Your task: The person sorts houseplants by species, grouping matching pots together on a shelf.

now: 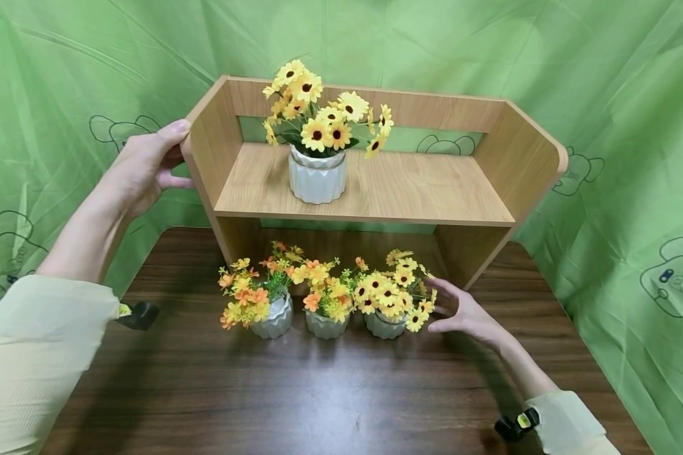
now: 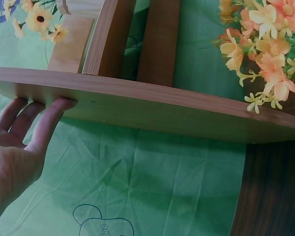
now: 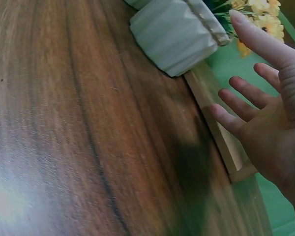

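My left hand (image 1: pixel 142 165) touches the outer face of the left side panel of a two-tier wooden shelf (image 1: pixel 432 183). In the left wrist view, extended fingers (image 2: pixel 43 123) rest against that panel. My right hand (image 1: pixel 465 316) is spread beside the right-hand pot of yellow daisies (image 1: pixel 386 325), its fingertips close to the blooms; the right wrist view shows a gap between the palm and the white pot (image 3: pixel 174 37). Left of it stand a middle pot of yellow-orange flowers (image 1: pixel 327 325) and another orange-flowered pot (image 1: pixel 273 319). A taller daisy pot (image 1: pixel 317 177) sits on the upper shelf.
The shelf stands at the back of a dark wooden table (image 1: pixel 319 398), with the three lower pots lined up before its lower compartment. Green cloth (image 1: pixel 632 126) with bear outlines hangs behind and at the sides.
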Motion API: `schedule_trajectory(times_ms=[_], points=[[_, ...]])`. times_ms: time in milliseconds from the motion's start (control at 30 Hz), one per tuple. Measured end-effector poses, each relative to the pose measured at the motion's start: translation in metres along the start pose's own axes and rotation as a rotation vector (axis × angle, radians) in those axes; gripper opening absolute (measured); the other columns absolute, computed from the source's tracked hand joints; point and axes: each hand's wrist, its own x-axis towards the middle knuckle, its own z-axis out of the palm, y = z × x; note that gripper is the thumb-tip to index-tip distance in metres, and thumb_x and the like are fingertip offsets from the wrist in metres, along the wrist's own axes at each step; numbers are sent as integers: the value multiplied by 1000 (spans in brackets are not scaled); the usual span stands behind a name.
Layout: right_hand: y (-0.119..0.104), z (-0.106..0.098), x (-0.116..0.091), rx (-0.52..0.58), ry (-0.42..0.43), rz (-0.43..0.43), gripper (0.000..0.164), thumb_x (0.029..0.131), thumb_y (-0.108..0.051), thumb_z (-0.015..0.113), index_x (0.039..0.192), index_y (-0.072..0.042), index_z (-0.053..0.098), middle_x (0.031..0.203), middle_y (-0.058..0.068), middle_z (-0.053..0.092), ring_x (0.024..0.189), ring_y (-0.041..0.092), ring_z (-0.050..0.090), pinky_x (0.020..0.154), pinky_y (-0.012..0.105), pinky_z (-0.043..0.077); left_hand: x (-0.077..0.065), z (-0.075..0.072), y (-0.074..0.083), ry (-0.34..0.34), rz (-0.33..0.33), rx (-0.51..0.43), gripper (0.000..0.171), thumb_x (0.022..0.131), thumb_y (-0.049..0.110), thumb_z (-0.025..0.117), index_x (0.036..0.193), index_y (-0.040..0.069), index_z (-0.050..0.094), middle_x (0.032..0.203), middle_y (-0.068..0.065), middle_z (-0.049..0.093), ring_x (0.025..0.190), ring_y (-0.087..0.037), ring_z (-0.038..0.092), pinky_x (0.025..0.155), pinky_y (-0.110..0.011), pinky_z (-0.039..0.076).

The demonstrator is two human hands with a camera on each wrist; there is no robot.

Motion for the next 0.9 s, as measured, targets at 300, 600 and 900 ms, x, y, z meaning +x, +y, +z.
schedule_trajectory(times_ms=[300,600,900], points=[[1,16,3,-288,83,141,112,72,-17,93,159,5,26,165,31,26,154,52,18,126,76,14,-1,0,-1,1,12,-19,27,102,28,64,124,14,71,123,-4,64,106,-15,69,69,-35,70],[7,31,14,-162,86,74,85,72,-7,92,145,-2,48,140,17,60,127,20,59,112,25,50,0,1,0,1,-1,4,47,102,31,64,143,8,59,129,-5,59,109,-15,68,71,-34,70],[10,43,21,1,59,29,81,77,4,84,147,5,43,140,17,61,117,1,64,104,16,55,1,0,-1,8,4,-8,40,102,30,65,136,10,64,123,-4,63,106,-15,69,69,-35,69]])
